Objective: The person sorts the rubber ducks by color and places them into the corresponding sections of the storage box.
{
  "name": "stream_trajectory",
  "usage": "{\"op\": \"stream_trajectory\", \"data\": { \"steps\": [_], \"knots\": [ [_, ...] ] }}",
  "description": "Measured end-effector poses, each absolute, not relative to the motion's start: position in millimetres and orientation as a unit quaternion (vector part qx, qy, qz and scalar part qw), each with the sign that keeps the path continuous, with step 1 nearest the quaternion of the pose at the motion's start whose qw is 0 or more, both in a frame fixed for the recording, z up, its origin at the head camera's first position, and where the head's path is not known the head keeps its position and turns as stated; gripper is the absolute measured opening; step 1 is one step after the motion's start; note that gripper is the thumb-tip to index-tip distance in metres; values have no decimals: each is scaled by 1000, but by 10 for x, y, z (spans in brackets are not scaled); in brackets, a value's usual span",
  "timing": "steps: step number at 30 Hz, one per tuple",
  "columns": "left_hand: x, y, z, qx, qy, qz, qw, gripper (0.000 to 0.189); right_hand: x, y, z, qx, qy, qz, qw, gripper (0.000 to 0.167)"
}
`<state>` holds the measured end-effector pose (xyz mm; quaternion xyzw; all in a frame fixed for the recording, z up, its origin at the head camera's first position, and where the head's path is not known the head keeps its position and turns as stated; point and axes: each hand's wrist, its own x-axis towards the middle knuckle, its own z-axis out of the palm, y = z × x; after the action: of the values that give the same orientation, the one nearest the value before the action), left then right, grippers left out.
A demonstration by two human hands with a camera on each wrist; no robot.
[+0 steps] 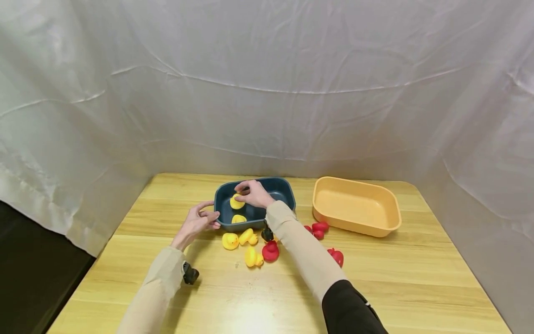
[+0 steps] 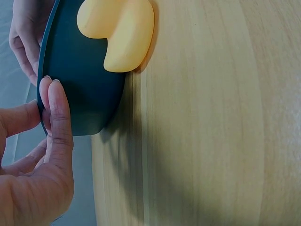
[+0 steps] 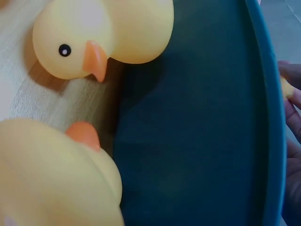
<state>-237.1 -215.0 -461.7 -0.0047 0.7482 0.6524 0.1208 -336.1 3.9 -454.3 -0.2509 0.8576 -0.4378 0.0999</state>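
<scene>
Inside a dark blue plastic bin [image 1: 275,186], my right hand [image 1: 256,195] pinches a yellow rubber duck [image 1: 236,203] between thumb and fingers. A second yellow duck [image 1: 238,218] lies in the bin near its front wall. My left hand [image 1: 197,223] grips the bin's left end; in the left wrist view its thumb and fingers [image 2: 59,113] lie on opposite sides of the rim. The right wrist view shows the bin's outer wall [image 3: 197,136], with the right hand [image 3: 295,101] partly hidden behind the rim.
In front of the bin lie several yellow ducks [image 1: 253,256] and a red duck [image 1: 270,251]. More red ducks [image 1: 319,227] lie right of my right forearm, which partly covers them. A yellow-orange bin [image 1: 356,204] stands at the back right. Grey-white sheeting [image 1: 267,116] hangs behind the table.
</scene>
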Motion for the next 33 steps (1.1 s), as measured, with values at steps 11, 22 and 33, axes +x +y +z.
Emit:
{"op": "stream_trajectory", "data": {
  "steps": [11, 22, 33],
  "knots": [
    [-2365, -2106, -4640, -4, 744, 657, 118, 60, -3105, 302, -4382, -268, 838, -461, 119, 40],
    [-2357, -2067, -4662, -3, 739, 665, 113, 60, -2524, 823, -4311, -315, 818, -474, 86, 33],
    [-2367, -2072, -4664, 6, 740, 663, 113, 59, -2132, 1290, -4437, -268, 812, -503, 123, 36]
  ]
}}
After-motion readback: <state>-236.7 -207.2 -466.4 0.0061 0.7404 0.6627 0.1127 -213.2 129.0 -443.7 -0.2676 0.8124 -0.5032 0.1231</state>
